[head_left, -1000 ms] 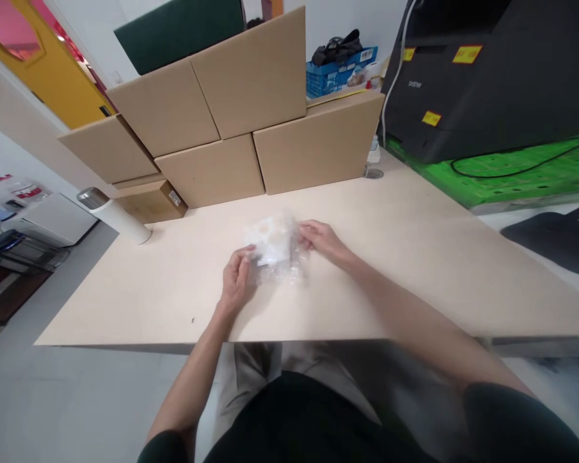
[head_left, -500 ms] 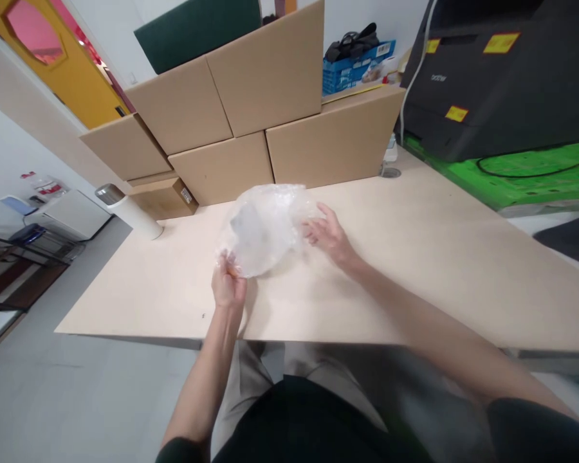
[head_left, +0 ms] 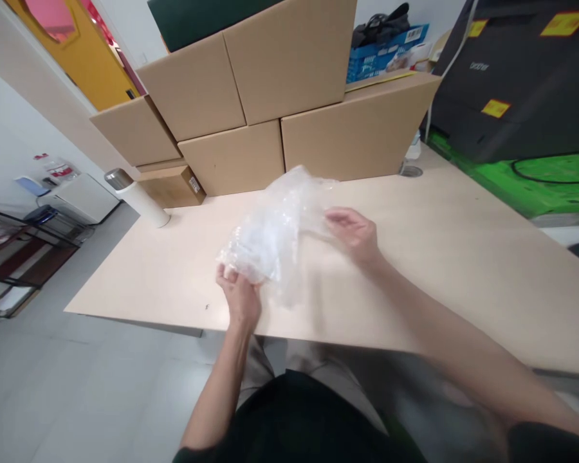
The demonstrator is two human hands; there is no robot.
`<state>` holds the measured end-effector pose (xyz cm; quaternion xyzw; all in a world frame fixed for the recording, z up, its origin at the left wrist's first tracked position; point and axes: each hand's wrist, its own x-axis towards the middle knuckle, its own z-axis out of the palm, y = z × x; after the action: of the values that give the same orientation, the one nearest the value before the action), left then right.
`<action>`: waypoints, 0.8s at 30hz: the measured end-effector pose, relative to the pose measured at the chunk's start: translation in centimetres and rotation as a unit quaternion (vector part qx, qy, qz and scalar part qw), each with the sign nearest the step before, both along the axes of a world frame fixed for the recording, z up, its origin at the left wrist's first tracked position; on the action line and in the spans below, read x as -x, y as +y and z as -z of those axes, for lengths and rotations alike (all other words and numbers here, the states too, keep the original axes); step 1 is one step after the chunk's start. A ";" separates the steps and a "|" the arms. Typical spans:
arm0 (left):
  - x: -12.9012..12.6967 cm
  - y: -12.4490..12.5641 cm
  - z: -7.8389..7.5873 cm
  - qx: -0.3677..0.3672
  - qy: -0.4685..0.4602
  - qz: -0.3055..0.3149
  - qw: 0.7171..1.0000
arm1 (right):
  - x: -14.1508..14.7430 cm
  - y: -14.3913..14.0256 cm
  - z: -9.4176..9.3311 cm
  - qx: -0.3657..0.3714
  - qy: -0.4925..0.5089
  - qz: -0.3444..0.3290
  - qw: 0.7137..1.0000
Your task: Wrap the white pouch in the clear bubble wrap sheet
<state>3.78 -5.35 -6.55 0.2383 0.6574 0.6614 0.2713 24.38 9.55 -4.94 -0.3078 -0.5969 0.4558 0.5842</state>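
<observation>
Crinkled clear plastic bag [head_left: 275, 235] hangs stretched above the pale smooth bench [head_left: 463, 257], left hand [head_left: 238, 296] fingers pinched on its lower end, right hand [head_left: 354, 233] fingers closed on its upper edge; flat brown cardboard boxes [head_left: 251, 109] stacked behind, beside a white cylindrical flask [head_left: 137, 198]

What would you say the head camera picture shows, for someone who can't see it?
Two bare hands hold a crinkly clear plastic bag above a pale table, left hand at its lower end, right hand at its upper edge. Stacked cardboard boxes stand behind.
</observation>
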 end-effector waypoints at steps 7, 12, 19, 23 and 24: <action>0.8 -1.3 -1.0 0.155 0.537 0.097 0.823 | -0.4 1.2 0.1 -0.018 0.054 0.069 0.996; 1.4 -0.5 -1.3 0.116 0.440 0.115 0.883 | -1.1 3.1 0.0 0.028 0.181 0.103 0.978; 0.5 -2.1 -2.3 -0.101 0.223 -0.013 0.969 | -3.7 6.1 0.7 0.154 0.145 0.241 0.947; -0.3 -2.6 -3.0 -0.162 0.213 -0.047 0.962 | -4.0 5.1 -0.2 0.106 0.106 0.248 0.957; -0.1 -2.7 -3.1 -0.170 0.213 -0.056 0.960 | -4.0 4.8 -0.5 0.087 0.092 0.238 0.963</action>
<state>3.85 -8.03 -3.50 0.3792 0.5900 0.7115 0.0427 28.36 14.35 -4.48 -0.4473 -0.4081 0.3801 0.6992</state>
